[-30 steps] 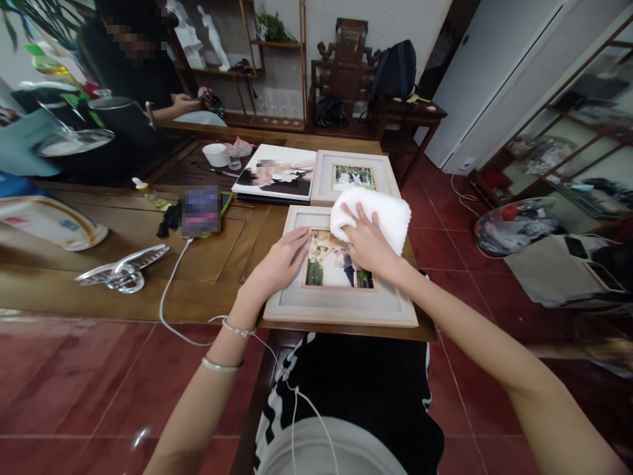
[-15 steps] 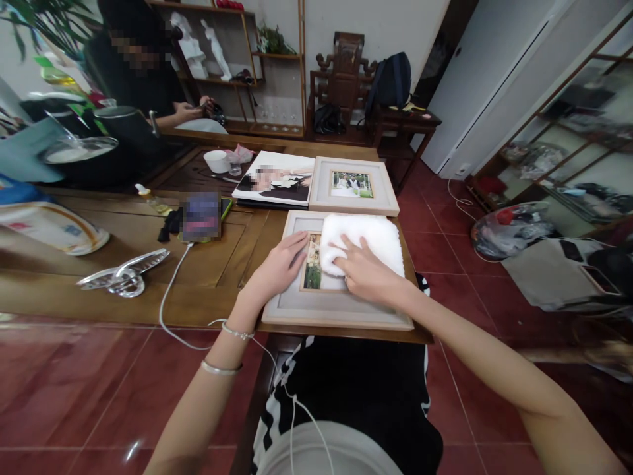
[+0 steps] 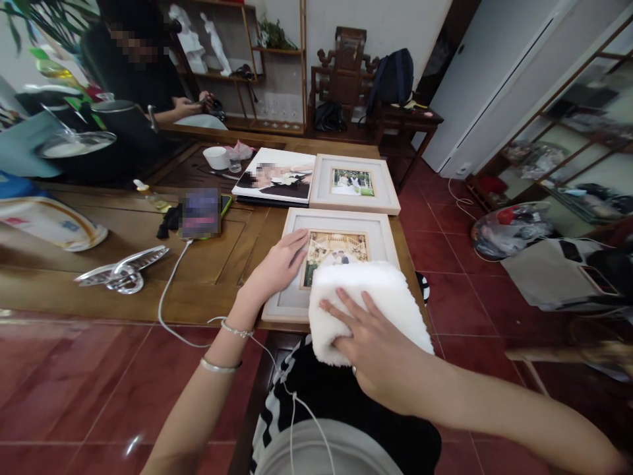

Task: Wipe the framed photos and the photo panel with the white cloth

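A pale framed photo (image 3: 380,234) lies flat at the near edge of the wooden table (image 3: 212,270). My left hand (image 3: 277,267) rests flat on its left border, fingers stretched out toward the picture. My right hand (image 3: 376,346) lies on top of a fluffy white cloth (image 3: 363,297), fingers spread over it, covering the frame's near edge and hanging past the table. A second framed photo (image 3: 353,191) and a photo album (image 3: 277,178) lie just beyond.
A phone (image 3: 200,211) with a white cable, a silver dish (image 3: 123,270), a plate (image 3: 54,224), a cup (image 3: 216,156) and a small bottle (image 3: 146,192) sit on the table. Another person sits at the far left behind it. Bags lie on the red tile floor at right.
My right hand has dragged the white cloth from the frame's far right corner down across the picture to its near edge. My left hand has stayed on the frame.
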Available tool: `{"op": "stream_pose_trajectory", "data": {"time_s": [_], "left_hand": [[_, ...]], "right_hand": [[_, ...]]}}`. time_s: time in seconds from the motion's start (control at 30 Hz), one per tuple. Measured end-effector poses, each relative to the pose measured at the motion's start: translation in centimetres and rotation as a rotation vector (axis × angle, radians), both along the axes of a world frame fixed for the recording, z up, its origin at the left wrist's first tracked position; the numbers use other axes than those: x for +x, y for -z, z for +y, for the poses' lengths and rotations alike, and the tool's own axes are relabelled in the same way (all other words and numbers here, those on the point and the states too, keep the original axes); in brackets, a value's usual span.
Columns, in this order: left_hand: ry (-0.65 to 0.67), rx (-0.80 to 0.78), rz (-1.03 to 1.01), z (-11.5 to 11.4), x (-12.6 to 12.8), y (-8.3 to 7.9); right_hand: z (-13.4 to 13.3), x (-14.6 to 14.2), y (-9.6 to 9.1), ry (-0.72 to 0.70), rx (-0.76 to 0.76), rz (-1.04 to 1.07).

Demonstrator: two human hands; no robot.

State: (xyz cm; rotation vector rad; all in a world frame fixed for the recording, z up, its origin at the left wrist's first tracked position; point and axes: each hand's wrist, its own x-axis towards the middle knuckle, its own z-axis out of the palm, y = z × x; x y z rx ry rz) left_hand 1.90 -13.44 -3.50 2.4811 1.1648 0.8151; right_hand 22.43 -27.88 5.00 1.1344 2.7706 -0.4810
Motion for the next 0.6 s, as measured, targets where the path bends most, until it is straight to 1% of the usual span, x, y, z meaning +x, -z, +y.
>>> {"op": "stream_pose_trajectory", "data": {"time_s": [0.07, 0.13, 0.27, 0.33, 0.43, 0.5, 0.6], "left_hand": [[0.001, -0.001, 0.005, 0.0, 0.0, 0.0], [-0.005, 0.0, 0.008, 0.1, 0.0, 0.2], [-0.002, -0.001, -0.003, 0.2, -0.1, 0.4], [0.0, -0.005, 0.0, 0.2, -0.1, 0.4], [-0.006, -0.013, 0.005, 0.2, -0.1, 0.2], [-0.006, -0.016, 0.001, 0.1, -0.1, 0.1], [-0.002, -0.013, -0.016, 0.2, -0.1, 0.2]], "right_hand": [[1.2, 0.0, 0.5, 0.036, 0.006, -0.001], [3.0, 0.1, 1.2, 0.087, 0.052, -0.003], [8.2, 0.7, 2.6, 0.191, 0.195, -0.001], [11.0, 1.1, 3.3, 0.242, 0.301, 0.001], [14.5, 1.4, 4.1, 0.268, 0.454, -0.007], [15.7, 1.3, 4.4, 0.244, 0.462, -0.028], [15.5, 0.6, 4.1, 0.203, 0.418, -0.082]]}}
